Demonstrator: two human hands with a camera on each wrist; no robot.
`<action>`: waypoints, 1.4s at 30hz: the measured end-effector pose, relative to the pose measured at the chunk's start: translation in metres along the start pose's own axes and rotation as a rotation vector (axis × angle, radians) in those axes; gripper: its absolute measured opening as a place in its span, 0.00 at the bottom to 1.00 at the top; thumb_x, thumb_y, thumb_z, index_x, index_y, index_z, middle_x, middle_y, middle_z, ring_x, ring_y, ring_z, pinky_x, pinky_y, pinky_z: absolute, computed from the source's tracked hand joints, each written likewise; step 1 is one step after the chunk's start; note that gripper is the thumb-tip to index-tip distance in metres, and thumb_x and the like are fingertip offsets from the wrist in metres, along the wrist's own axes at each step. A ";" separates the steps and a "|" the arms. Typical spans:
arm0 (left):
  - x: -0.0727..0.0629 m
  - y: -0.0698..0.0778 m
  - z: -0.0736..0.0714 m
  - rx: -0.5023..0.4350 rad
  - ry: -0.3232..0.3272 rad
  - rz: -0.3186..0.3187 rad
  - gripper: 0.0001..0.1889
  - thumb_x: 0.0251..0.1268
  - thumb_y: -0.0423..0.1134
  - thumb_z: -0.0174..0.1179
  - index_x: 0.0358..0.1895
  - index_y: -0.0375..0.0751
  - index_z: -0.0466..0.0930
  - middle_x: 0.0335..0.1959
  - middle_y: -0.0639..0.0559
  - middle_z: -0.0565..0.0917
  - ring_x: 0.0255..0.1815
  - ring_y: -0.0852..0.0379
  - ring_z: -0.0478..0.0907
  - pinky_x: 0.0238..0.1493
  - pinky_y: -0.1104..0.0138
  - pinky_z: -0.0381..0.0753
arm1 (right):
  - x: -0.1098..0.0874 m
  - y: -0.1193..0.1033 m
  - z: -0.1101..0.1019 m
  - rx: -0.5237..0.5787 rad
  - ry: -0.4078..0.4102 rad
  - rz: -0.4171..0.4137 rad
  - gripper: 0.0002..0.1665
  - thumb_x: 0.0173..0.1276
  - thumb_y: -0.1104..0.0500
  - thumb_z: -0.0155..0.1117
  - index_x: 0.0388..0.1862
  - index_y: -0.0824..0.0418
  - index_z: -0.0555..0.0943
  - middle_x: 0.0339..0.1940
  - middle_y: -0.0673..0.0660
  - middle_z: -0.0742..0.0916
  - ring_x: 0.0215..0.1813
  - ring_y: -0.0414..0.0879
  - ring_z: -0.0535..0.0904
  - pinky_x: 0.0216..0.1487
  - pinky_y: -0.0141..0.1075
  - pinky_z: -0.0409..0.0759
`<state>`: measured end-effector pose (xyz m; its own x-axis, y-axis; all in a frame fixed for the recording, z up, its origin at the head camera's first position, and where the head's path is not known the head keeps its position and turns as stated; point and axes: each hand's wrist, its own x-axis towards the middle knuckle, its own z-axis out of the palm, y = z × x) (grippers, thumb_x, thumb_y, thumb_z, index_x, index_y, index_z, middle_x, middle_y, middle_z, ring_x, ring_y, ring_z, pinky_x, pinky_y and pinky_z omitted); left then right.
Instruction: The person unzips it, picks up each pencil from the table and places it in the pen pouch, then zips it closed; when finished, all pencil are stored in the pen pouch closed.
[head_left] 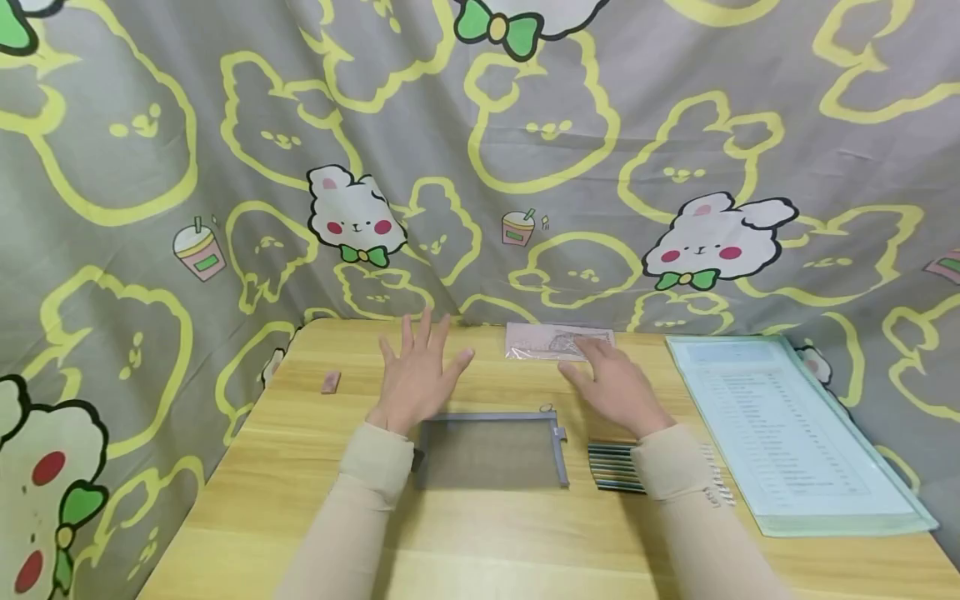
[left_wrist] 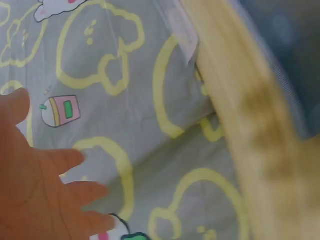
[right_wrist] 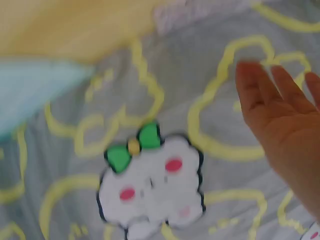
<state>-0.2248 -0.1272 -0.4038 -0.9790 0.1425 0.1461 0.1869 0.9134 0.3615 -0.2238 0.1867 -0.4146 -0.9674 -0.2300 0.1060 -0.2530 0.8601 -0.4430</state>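
My left hand (head_left: 417, 379) is held over the table with its fingers spread, above the far left corner of a grey mesh zip pouch (head_left: 495, 454). Nothing is in it; the left wrist view shows the spread fingers too (left_wrist: 75, 192). My right hand (head_left: 617, 385) hovers right of the pouch, its fingers extended and holding nothing. Its fingertips overlap a flat clear-wrapped packet (head_left: 536, 342) at the table's back edge in the head view. Below the right wrist lies a row of dark pencils (head_left: 615, 467), partly hidden by the sleeve.
A small pink eraser-like block (head_left: 331, 382) lies at the left of the wooden table (head_left: 262, 475). On the right is a pale blue folder with a printed sheet (head_left: 787, 433). A grey cartoon-print curtain (head_left: 450, 142) hangs behind the table and at both sides.
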 end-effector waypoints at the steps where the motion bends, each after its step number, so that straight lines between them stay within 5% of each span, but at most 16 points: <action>1: -0.003 -0.002 0.003 -0.003 -0.014 -0.020 0.43 0.79 0.72 0.38 0.86 0.49 0.55 0.89 0.41 0.49 0.88 0.32 0.40 0.79 0.25 0.41 | -0.001 -0.001 0.007 0.007 -0.022 0.012 0.43 0.83 0.37 0.50 0.81 0.67 0.66 0.79 0.74 0.70 0.79 0.74 0.65 0.76 0.69 0.64; 4: -0.013 -0.010 0.012 -0.013 -0.056 -0.095 0.40 0.80 0.68 0.44 0.82 0.44 0.64 0.82 0.34 0.64 0.81 0.28 0.62 0.73 0.30 0.64 | -0.004 -0.003 0.029 0.043 -0.107 0.062 0.41 0.82 0.40 0.54 0.79 0.69 0.68 0.75 0.75 0.76 0.76 0.74 0.70 0.75 0.67 0.67; 7: -0.024 -0.018 0.022 0.006 -0.102 -0.172 0.35 0.80 0.61 0.53 0.77 0.39 0.71 0.71 0.30 0.76 0.65 0.28 0.79 0.57 0.35 0.81 | -0.005 -0.004 0.048 0.058 -0.140 0.088 0.39 0.80 0.44 0.60 0.76 0.71 0.72 0.69 0.75 0.80 0.73 0.73 0.73 0.73 0.65 0.71; 14: -0.033 -0.025 0.043 -0.024 -0.168 -0.239 0.29 0.68 0.47 0.70 0.68 0.37 0.79 0.59 0.31 0.80 0.36 0.43 0.81 0.37 0.48 0.86 | -0.009 -0.008 0.063 0.078 -0.054 0.089 0.33 0.69 0.57 0.71 0.67 0.75 0.78 0.56 0.72 0.88 0.59 0.68 0.84 0.64 0.62 0.80; 23: -0.040 -0.023 0.051 -0.183 -0.154 -0.271 0.29 0.56 0.32 0.70 0.65 0.37 0.81 0.55 0.34 0.86 0.43 0.44 0.81 0.44 0.48 0.84 | -0.023 -0.017 0.066 0.140 -0.054 0.123 0.29 0.60 0.69 0.72 0.62 0.68 0.82 0.37 0.58 0.88 0.38 0.50 0.82 0.45 0.50 0.84; 28: -0.036 -0.022 0.047 -0.339 -0.095 -0.299 0.28 0.52 0.19 0.59 0.61 0.35 0.83 0.35 0.43 0.82 0.30 0.51 0.75 0.30 0.60 0.77 | -0.019 -0.020 0.064 0.342 -0.054 0.106 0.31 0.59 0.75 0.65 0.64 0.63 0.82 0.39 0.54 0.87 0.37 0.46 0.82 0.39 0.41 0.84; 30: -0.035 -0.021 0.045 -0.427 -0.068 -0.296 0.28 0.52 0.16 0.54 0.59 0.35 0.83 0.34 0.45 0.79 0.27 0.54 0.71 0.27 0.65 0.72 | -0.017 -0.022 0.064 0.445 -0.081 0.102 0.32 0.61 0.75 0.64 0.66 0.63 0.81 0.40 0.53 0.88 0.38 0.45 0.84 0.40 0.39 0.85; 36: -0.031 -0.014 0.039 -0.627 0.046 -0.182 0.24 0.64 0.16 0.50 0.55 0.42 0.84 0.51 0.38 0.79 0.37 0.53 0.74 0.34 0.67 0.75 | -0.016 -0.010 0.054 0.531 -0.076 0.097 0.28 0.68 0.70 0.68 0.67 0.65 0.80 0.47 0.57 0.89 0.46 0.47 0.86 0.50 0.43 0.86; 42: -0.023 -0.006 0.037 -0.801 0.125 -0.078 0.19 0.70 0.19 0.58 0.55 0.44 0.84 0.46 0.45 0.77 0.45 0.51 0.75 0.47 0.66 0.77 | -0.017 0.015 0.030 0.517 -0.067 0.045 0.25 0.72 0.67 0.67 0.67 0.65 0.80 0.50 0.58 0.89 0.48 0.48 0.85 0.48 0.40 0.83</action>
<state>-0.2064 -0.1220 -0.4437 -0.9841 0.0025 0.1776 0.1664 0.3622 0.9171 -0.2107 0.1899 -0.4499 -0.9702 -0.2406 0.0270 -0.1561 0.5364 -0.8294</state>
